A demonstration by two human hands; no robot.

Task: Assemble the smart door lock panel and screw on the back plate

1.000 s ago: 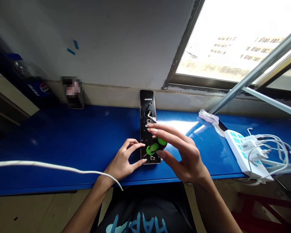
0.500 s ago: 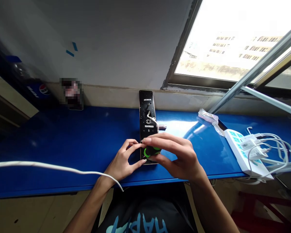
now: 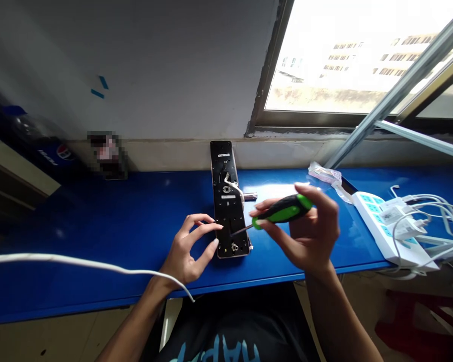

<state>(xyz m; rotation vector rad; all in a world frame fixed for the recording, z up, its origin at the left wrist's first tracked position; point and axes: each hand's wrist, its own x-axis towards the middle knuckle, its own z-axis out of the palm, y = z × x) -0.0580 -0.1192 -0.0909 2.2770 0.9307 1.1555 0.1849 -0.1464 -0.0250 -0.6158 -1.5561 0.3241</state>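
Note:
A long black lock panel (image 3: 226, 201) lies on the blue shelf (image 3: 98, 221), running away from me toward the wall. My left hand (image 3: 189, 249) rests beside its near left edge, fingertips touching the panel. My right hand (image 3: 305, 231) holds a green and black screwdriver (image 3: 283, 210) tilted low to the left, its metal tip over the panel's near end, close to a small screw fitting (image 3: 234, 246). A short metal spindle (image 3: 250, 196) sticks out of the panel's right side.
A white power strip (image 3: 385, 229) with plugs and white cables lies at the right of the shelf. A clear plastic bag (image 3: 324, 175) sits near the window frame. A white cable (image 3: 79, 261) crosses the shelf's left front. A cola bottle (image 3: 41, 146) stands far left.
My right hand has lifted the screwdriver off the panel and swung it out to the right, from upright to nearly flat. The left hand has stayed by the panel.

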